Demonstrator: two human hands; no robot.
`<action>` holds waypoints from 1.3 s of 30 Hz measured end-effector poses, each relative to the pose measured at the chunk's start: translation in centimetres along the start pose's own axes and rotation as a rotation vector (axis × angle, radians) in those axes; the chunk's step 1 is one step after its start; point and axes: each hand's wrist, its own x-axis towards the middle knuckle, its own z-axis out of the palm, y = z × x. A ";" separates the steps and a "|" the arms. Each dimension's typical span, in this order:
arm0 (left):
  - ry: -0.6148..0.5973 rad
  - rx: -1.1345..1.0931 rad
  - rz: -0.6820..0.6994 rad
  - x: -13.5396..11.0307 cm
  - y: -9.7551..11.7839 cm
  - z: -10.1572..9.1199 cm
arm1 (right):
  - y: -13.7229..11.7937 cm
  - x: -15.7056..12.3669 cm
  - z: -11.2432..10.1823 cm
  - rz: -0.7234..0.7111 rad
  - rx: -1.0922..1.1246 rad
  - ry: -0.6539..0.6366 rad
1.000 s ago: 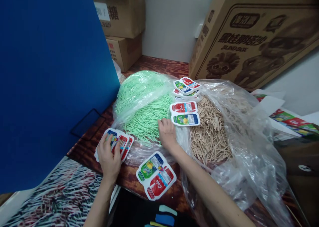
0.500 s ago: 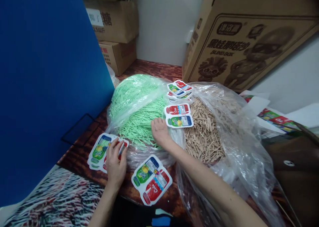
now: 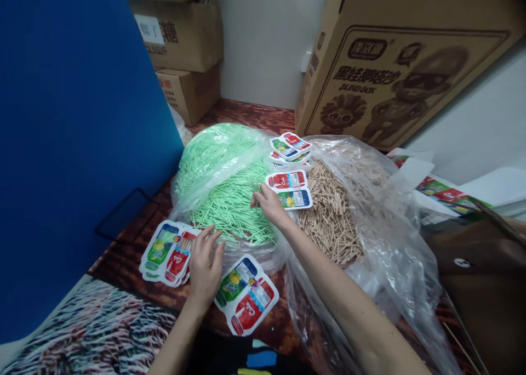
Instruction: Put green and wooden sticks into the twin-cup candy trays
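My left hand [image 3: 206, 268] is open, fingers spread, just above the table between two bottle-shaped cards. On its left lies a small stack of these cards [image 3: 166, 251], printed Sprite and Cola, with green and brown sticks in the windows. A single card [image 3: 247, 295] lies to its right, partly behind my wrist. My right hand [image 3: 269, 204] has its fingers pinched together over the green sticks [image 3: 230, 199] in a clear plastic bag; what they hold is hidden. Beside that hand another card [image 3: 302, 198] rests at the edge of the brown sticks [image 3: 332, 221].
Further cards [image 3: 290, 146] are stacked behind, between the two bags. A large carton [image 3: 394, 84] stands at the back right and smaller cartons [image 3: 181, 35] at the back left. A blue panel [image 3: 82, 145] borders the left side, with a black wire frame [image 3: 123, 213] beside it.
My left hand has come off the card stack and moved right, fingers spreading. My right hand has risen slightly from the green sticks, its fingers drawn into a pinch.
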 end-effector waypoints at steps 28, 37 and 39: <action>-0.141 -0.410 -0.132 7.2 3.0 4.4 | 5.8 -17.0 1.2 -0.033 0.131 0.170; -0.296 0.153 0.004 -4.4 1.2 1.4 | 8.2 -20.2 2.0 0.022 0.081 0.231; -0.287 0.257 0.016 -5.8 0.5 1.6 | 8.3 -20.1 1.9 -0.002 0.061 0.243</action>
